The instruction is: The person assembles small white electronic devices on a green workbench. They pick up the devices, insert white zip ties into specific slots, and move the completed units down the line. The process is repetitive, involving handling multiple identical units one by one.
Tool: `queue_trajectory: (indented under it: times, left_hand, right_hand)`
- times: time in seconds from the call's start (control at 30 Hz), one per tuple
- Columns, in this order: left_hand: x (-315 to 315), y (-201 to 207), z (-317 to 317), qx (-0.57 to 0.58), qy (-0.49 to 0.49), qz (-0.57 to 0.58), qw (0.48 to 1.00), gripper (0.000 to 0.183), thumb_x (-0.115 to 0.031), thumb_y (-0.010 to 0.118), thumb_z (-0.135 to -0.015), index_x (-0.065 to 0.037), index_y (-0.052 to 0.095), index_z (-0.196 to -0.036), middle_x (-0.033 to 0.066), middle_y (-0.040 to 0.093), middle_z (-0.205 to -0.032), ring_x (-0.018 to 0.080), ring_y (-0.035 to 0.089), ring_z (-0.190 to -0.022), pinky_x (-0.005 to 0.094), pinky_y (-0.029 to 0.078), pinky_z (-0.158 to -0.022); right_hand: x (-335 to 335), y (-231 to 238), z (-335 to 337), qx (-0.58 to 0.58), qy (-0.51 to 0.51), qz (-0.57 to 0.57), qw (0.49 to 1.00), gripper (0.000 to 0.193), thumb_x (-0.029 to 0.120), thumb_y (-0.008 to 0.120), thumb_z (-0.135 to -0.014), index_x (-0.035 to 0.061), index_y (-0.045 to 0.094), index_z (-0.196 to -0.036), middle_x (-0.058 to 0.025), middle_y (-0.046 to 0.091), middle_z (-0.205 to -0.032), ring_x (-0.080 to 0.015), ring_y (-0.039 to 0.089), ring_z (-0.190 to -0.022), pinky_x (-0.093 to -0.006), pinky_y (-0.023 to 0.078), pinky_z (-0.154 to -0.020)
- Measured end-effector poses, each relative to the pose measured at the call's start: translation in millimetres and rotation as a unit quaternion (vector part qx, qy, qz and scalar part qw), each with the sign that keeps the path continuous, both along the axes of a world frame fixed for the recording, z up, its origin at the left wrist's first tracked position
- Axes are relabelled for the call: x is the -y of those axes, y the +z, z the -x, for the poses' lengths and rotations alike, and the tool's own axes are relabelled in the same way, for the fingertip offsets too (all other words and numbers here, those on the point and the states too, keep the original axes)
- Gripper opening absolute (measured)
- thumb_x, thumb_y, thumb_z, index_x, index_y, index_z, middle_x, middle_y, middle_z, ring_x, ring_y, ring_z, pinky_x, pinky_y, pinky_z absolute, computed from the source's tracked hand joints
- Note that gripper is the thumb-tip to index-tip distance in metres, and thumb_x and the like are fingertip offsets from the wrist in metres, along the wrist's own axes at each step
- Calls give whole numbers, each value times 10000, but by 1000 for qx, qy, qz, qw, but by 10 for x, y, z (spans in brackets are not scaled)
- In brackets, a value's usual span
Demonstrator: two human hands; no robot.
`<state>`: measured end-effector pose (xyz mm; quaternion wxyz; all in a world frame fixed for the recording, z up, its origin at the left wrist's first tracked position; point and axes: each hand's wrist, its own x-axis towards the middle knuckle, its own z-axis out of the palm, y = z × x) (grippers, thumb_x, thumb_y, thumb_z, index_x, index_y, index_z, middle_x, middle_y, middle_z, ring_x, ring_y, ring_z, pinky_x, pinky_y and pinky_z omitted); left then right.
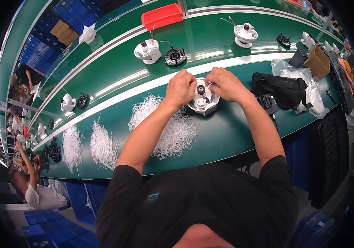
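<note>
A white rounded camera housing [204,106] with a dark round lens part [201,90] sits on the green bench in front of me, its inside facing up. My left hand [181,88] is at its left rim, fingertips pinched together; what they hold is too small to make out. On the right side, my right hand [226,84] pinches a thin white strand [211,85] over the housing. Beside my left forearm lies a tangled heap of thin white loops [179,134], partly covered by that arm.
Two bundles of thin white strips [73,144] lie farther left. A green conveyor [206,45] beyond carries white housings [245,35] and black ring parts [175,57]. A red tray [162,16] stands behind. A black bag [278,89], clear plastic and cardboard box [318,62] are right.
</note>
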<state>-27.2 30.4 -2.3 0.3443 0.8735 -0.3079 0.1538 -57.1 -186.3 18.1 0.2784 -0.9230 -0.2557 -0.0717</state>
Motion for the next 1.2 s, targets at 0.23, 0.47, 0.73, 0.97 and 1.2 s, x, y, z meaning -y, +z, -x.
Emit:
queue_trajectory:
  times: [0.23, 0.47, 0.73, 0.97, 1.2]
  left_hand:
    - [-201, 6, -14, 25, 35, -31, 999, 279, -220, 651, -929, 34, 635, -1042, 120, 653, -840, 244, 648, -703, 351, 511, -629]
    - [-542, 16, 10, -483, -66, 90, 869, 317, -259, 519, -1023, 32, 628, -1087, 83, 684, -901, 149, 670, -718, 288, 567, -610]
    - [-1590, 248, -678, -364, 130, 442, 810, 293, -154, 459, -1016, 81, 525, -1179, 204, 660, -1072, 308, 703, -870, 396, 636, -719]
    - [-2177, -340, -1474, -284, 309, 546, 725, 344, -104, 399, -1030, 151, 388, -1261, 293, 519, -1234, 410, 652, -1002, 460, 632, -819]
    - [-1493, -219, -1634, -411, 240, 667, 573, 763, -406, 529, -1014, 155, 198, -1412, 374, 474, -1296, 463, 595, -1130, 492, 578, -921]
  right_hand:
    - [1, -247, -34, -46, -14, -233, 971, 219, 183, 646, -923, 32, 638, -1082, -68, 617, -1031, -176, 596, -846, -308, 488, -802]
    - [41, -830, -157, -103, -104, -446, 883, 348, 316, 524, -1018, 16, 608, -1174, -59, 655, -972, -100, 561, -775, -248, 473, -757]
    - [-25, -861, -147, -115, -126, -385, 907, 254, 218, 619, -965, 14, 644, -1114, -55, 669, -913, -114, 593, -799, -268, 497, -740]
    - [-19, -845, -164, -122, -129, -392, 903, 216, 184, 657, -940, 7, 657, -1064, -42, 671, -889, -106, 593, -789, -262, 497, -738]
    - [-11, -874, -178, -139, -126, -416, 890, 208, 192, 611, -963, 14, 664, -1055, -15, 653, -856, -79, 561, -752, -234, 466, -678]
